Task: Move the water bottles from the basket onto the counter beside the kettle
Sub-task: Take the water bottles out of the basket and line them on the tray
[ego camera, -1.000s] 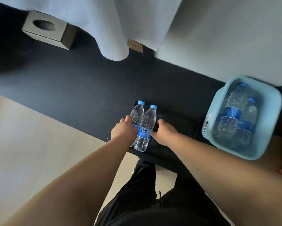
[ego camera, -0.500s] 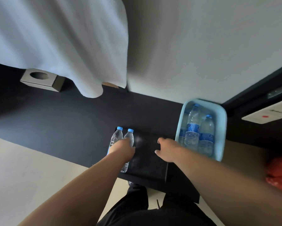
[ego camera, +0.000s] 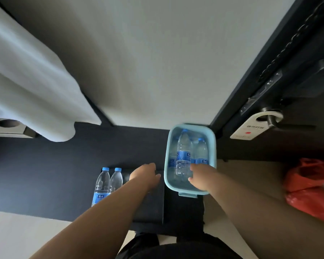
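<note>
So both hands have just left the two bottles [ego camera: 108, 184] standing upright side by side on the dark counter [ego camera: 45, 174] and swung over to the blue basket [ego camera: 191, 128] on the right. Means that pair's done, next pickup is on. Right hand [ego camera: 200, 177] is already inside the basket, fingers loose against the middle bottle [ego camera: 183, 156], not clamped yet. Left hand [ego camera: 145, 173] hovers open and empty just beside the rim. Count: one basket, two bottles out, looks like three left in there. No kettle in view.
</note>
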The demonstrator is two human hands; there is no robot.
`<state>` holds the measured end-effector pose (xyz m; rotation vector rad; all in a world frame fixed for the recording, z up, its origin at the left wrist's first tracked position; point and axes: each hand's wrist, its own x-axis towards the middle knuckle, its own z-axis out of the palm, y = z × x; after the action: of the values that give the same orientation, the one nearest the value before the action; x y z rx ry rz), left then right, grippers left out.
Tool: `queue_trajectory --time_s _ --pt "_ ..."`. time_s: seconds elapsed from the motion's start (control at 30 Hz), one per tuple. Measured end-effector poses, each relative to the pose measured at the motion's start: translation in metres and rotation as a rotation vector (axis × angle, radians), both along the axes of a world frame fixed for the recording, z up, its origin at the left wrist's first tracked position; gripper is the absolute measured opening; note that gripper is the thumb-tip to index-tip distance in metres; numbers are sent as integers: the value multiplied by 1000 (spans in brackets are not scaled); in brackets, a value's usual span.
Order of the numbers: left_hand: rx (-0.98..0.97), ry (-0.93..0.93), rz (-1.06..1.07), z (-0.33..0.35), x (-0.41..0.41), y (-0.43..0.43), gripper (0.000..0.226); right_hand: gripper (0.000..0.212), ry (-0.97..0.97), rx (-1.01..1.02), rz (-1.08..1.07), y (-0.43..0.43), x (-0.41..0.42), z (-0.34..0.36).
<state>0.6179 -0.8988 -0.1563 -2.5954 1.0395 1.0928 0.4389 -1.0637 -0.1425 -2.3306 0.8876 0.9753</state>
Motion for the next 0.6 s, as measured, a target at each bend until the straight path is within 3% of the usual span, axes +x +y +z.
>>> queue_trajectory --time_s 0.4,0.6 --pt "-78 15 10 -17 -39 -79 32 50 -63 11 -227 -36 -16 -30" --pt "-116 62 90 -41 -51 -104 39 53 -94 57 -541 -42 0 -48"
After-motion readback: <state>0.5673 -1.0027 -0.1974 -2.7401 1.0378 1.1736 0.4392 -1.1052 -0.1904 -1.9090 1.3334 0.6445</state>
